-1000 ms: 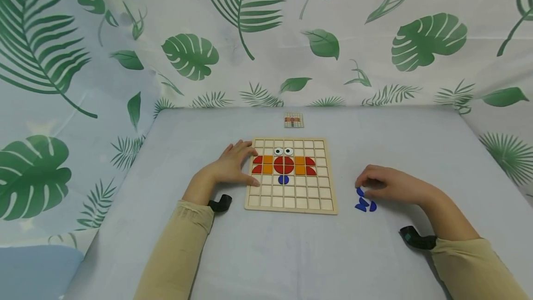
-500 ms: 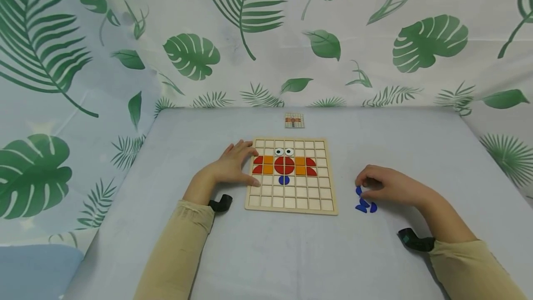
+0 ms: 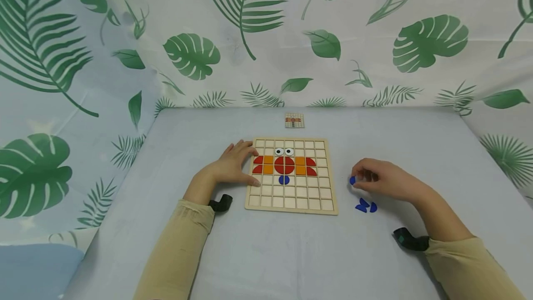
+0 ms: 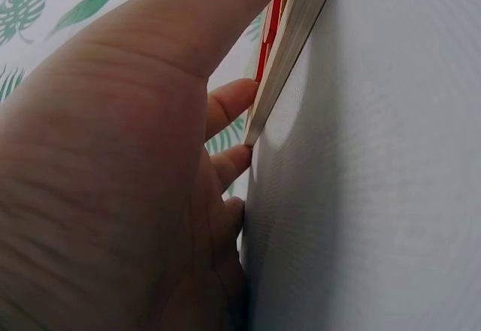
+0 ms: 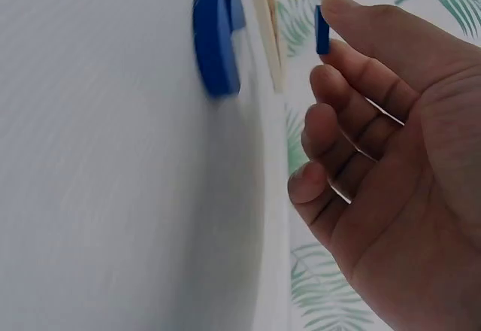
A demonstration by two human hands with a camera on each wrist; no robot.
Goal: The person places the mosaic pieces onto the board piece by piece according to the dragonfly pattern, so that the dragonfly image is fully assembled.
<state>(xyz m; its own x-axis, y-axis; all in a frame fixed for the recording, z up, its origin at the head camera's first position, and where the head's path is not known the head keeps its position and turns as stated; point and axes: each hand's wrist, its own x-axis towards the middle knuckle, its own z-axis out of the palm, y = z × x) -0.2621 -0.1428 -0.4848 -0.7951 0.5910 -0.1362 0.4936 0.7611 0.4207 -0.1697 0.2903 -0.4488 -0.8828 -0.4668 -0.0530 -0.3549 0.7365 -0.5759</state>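
A wooden grid board point(image 3: 291, 203) lies on the white cloth, with red, orange and blue pieces and two round eye pieces point(image 3: 284, 151) set in its cells. My left hand point(image 3: 230, 166) rests at the board's left edge, its fingers spread and thumb tip on the frame; the left wrist view shows fingertips touching the board's side point(image 4: 289, 64). Between thumb and index finger, my right hand point(image 3: 385, 178) pinches a small blue piece point(image 5: 322, 30), raised off the cloth right of the board. Just below it lie several blue half-round pieces point(image 3: 363, 205).
Behind the board lies a small pattern card point(image 3: 294, 120) printed with a similar figure. A leaf-print cloth point(image 3: 266, 36) hangs at the back and sides. Each wrist wears a black device, like the one point(image 3: 411, 239) on the right.
My right hand has picked up a blue piece from the group and carried it up and slightly left, toward the board. The left hand has stayed in place.
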